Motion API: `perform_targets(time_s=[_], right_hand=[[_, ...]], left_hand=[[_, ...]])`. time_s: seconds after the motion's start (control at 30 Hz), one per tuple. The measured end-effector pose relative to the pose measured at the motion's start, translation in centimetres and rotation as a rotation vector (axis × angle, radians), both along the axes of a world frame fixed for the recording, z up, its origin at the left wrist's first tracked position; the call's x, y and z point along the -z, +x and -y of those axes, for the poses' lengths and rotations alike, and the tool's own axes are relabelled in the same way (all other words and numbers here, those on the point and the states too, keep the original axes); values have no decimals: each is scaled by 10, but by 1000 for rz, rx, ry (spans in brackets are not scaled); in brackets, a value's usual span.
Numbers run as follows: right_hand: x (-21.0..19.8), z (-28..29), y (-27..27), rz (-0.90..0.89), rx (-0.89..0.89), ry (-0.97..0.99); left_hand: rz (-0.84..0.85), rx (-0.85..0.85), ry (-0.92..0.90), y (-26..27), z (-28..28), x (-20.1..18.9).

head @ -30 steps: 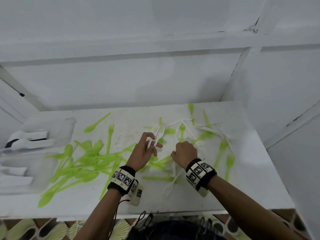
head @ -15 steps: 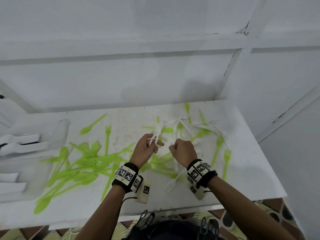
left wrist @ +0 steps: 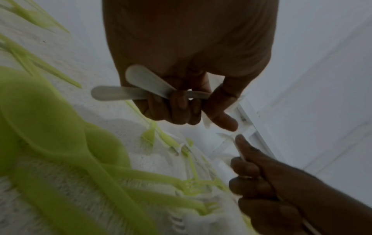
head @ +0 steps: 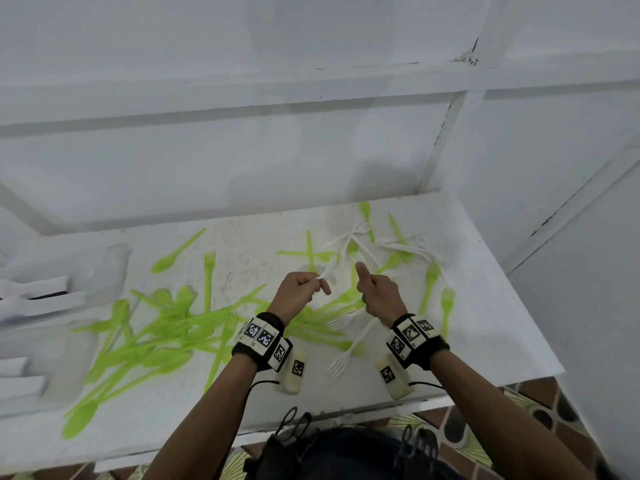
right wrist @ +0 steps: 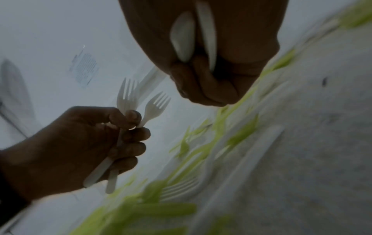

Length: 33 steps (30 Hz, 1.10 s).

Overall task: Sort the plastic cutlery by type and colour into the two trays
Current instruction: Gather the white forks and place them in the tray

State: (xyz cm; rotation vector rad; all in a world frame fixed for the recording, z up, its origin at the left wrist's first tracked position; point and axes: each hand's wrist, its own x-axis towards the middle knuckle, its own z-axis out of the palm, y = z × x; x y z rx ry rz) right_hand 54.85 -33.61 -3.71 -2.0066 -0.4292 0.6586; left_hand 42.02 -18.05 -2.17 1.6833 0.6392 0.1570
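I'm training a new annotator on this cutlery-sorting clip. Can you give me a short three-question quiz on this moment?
1. True or false: the left hand has a grip on white forks.
2. Which colour makes up most of the cutlery pile on the table? A) red B) green C) black
3. Fill in: the handles poking from the right hand in its wrist view are ____ in colour.

Key: 1 true; 2 B; 3 white.
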Motion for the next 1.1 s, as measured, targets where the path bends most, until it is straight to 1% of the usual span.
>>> perform_targets(time_s=[0.07, 0.1, 0.17, 0.23, 0.27, 0.3, 0.33, 0.4, 0.47, 0.53, 0.63, 0.7, 0.77, 0.87, 0.93, 1.03, 1.1], right_hand=[[1, 11, 8, 136, -106, -46], [0, 17, 11, 170, -131, -51], [1, 27, 18, 138, -109, 16], [1, 36, 25, 87, -68, 85], [2, 40, 27, 79, -53, 89], [2, 43, 29, 75, -39, 85], [3, 46, 30, 73, -29, 71], [1, 52, 31, 134, -24, 1], [-2, 58, 29, 223, -21, -72], [-2, 61, 26, 270, -54, -88], [3, 64, 20, 336, -199, -90], [10, 66, 15, 390, -234, -17], [16, 66, 12, 431, -211, 59], [21, 60, 9, 432, -190, 102], [20, 53, 8, 431, -233, 113], [15, 40, 5, 442, -240, 126], [11, 31, 0, 310, -151, 190]], left_hand=[[-48, 90, 123, 2, 3, 7], [-71, 133, 178, 4, 6, 10], [-163, 205, 334, 8, 13, 18], [-298, 287, 573, 10, 19, 24], [-349, 332, 695, 11, 21, 26], [-367, 395, 794, 12, 21, 26], [-378, 461, 854, 11, 20, 27], [-351, 579, 915, 10, 16, 25], [-319, 630, 948, 7, 13, 23], [-307, 642, 1000, 6, 12, 21], [-260, 613, 1053, 6, 11, 21], [-201, 575, 1054, 6, 8, 18], [-134, 522, 1034, 4, 2, 10], [12, 375, 882, 2, -7, -2], [126, 291, 713, 3, -11, -10], [240, 179, 372, 8, -9, -21], [267, 75, 178, 10, -3, -22]])
